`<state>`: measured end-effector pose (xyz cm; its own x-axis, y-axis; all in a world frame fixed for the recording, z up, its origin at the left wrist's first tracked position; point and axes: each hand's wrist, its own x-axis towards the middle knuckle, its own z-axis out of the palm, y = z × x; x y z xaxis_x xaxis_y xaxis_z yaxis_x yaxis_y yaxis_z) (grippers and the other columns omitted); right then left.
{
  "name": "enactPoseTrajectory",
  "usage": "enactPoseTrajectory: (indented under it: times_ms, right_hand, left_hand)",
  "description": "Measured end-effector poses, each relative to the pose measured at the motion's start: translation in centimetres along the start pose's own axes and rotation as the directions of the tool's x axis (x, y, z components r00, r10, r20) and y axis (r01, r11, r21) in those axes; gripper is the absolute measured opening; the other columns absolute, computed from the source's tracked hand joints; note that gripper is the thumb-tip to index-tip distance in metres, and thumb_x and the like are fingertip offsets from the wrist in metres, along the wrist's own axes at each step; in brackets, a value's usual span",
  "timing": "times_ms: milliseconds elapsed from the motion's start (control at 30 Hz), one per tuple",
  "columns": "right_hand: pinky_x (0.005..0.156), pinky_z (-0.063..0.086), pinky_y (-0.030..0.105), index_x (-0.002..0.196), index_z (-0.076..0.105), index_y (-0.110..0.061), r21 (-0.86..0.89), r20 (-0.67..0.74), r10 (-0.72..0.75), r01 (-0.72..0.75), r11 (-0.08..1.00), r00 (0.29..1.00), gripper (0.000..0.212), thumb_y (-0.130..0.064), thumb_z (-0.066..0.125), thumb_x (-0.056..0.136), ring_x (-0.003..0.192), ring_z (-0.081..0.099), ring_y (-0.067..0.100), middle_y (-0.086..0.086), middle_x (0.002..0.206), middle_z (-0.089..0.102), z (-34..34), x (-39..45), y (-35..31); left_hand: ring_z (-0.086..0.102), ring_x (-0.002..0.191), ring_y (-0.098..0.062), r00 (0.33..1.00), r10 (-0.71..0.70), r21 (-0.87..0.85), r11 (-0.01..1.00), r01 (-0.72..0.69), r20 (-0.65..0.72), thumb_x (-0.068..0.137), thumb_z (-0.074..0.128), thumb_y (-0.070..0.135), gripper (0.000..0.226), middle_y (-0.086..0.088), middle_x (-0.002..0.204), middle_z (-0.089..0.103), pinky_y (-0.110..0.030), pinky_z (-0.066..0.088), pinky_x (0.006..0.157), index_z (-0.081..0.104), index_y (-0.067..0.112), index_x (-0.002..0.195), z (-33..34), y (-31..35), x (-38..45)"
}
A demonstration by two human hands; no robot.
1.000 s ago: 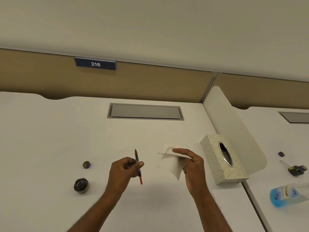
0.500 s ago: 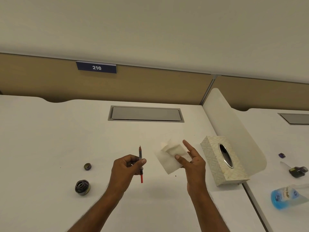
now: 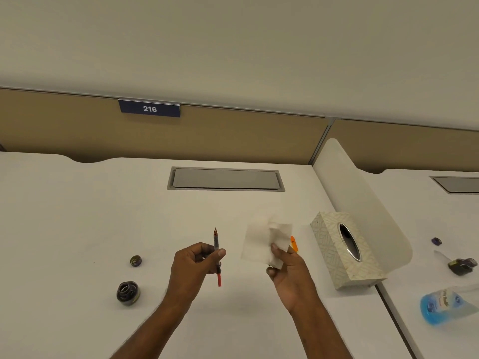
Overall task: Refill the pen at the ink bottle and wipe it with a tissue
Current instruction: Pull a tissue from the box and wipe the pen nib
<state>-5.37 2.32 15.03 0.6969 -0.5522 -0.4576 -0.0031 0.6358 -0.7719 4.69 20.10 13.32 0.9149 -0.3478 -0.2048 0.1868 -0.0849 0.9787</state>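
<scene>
My left hand [image 3: 193, 268] grips a slim pen [image 3: 216, 244] upright, nib pointing up, its red end sticking out below my fingers. My right hand [image 3: 287, 270] holds a white tissue [image 3: 259, 244] spread open, a short way right of the pen and not touching it. An open dark ink bottle [image 3: 127, 293] stands on the white desk [image 3: 77, 216] at the left, with its round cap [image 3: 135, 260] lying apart behind it. A small orange piece [image 3: 293, 242] lies on the desk just behind my right hand.
A patterned tissue box [image 3: 334, 255] lies on its side right of my right hand, against a curved white divider [image 3: 363, 198]. Beyond the divider are a second ink bottle [image 3: 462, 265], a small cap [image 3: 436, 240] and a blue liquid bottle [image 3: 440, 304]. A grey cable hatch [image 3: 225, 178] sits at the back.
My right hand has unfolded the tissue and raised it flatter toward the pen. The left hand with the pen has hardly moved.
</scene>
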Motion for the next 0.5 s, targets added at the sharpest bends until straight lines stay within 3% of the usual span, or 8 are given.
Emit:
enactPoseTrajectory:
  times_ms: [67,200,300,367,433,500]
  right_hand:
    - [0.046,0.038,0.023,0.097,0.066,-0.016,0.090,0.000,0.061,-0.061,0.994,0.998,0.017,-0.003,0.057,0.092,0.066,0.056,0.017,0.001,0.082,0.071,0.23,-0.06,0.07]
    - [0.050,0.045,0.024,0.096,0.068,-0.018,0.084,0.025,0.036,-0.038,0.996,0.999,0.024,-0.001,0.052,0.094,0.066,0.059,0.021,0.006,0.084,0.071,0.52,-0.20,0.04]
    - [0.054,0.044,0.026,0.071,0.076,-0.024,0.046,0.028,-0.018,0.017,0.999,0.999,0.047,0.005,0.047,0.093,0.061,0.060,0.018,0.002,0.076,0.070,0.68,-0.20,-0.22]
    - [0.057,0.043,0.028,0.060,0.075,-0.021,-0.013,0.045,-0.069,0.070,0.997,0.997,0.052,0.008,0.046,0.091,0.063,0.058,0.019,-0.001,0.071,0.069,0.78,-0.26,-0.37]
    - [0.060,0.045,0.030,0.062,0.075,-0.016,-0.088,0.091,-0.137,0.145,0.986,0.986,0.052,0.012,0.043,0.091,0.067,0.058,0.021,-0.006,0.069,0.071,0.67,-0.26,-0.38]
    - [0.063,0.051,0.031,0.076,0.075,-0.006,-0.177,0.151,-0.212,0.238,0.955,0.966,0.042,0.010,0.040,0.091,0.072,0.063,0.019,-0.007,0.081,0.076,0.50,-0.29,-0.37]
  left_hand:
    - [0.071,0.060,-0.028,1.000,-0.001,0.000,1.000,0.001,0.000,0.078,0.079,0.017,0.011,-0.016,0.068,0.072,-0.033,0.061,0.065,0.074,0.008,0.078,0.03,-0.04,0.04]
    - [0.071,0.060,-0.027,1.000,-0.005,-0.003,1.000,0.005,0.002,0.078,0.079,0.018,0.012,-0.014,0.067,0.072,-0.035,0.061,0.067,0.074,0.007,0.079,0.06,-0.13,0.08]
    - [0.071,0.061,-0.028,1.000,-0.003,-0.006,1.000,0.003,0.001,0.078,0.079,0.018,0.011,-0.014,0.067,0.072,-0.033,0.061,0.065,0.074,0.008,0.079,0.10,-0.13,0.04]
    - [0.071,0.061,-0.028,1.000,0.000,0.000,1.000,0.000,-0.002,0.078,0.079,0.019,0.012,-0.013,0.067,0.072,-0.031,0.060,0.064,0.074,0.008,0.079,0.14,-0.10,0.04]
    - [0.072,0.061,-0.028,1.000,0.001,0.004,1.000,-0.001,-0.004,0.078,0.079,0.020,0.014,-0.012,0.067,0.072,-0.030,0.060,0.064,0.074,0.008,0.079,0.20,-0.06,0.05]
    - [0.072,0.061,-0.029,1.000,0.005,0.005,1.000,-0.005,-0.009,0.078,0.079,0.021,0.013,-0.013,0.067,0.072,-0.031,0.061,0.064,0.074,0.008,0.079,0.28,0.03,0.05]
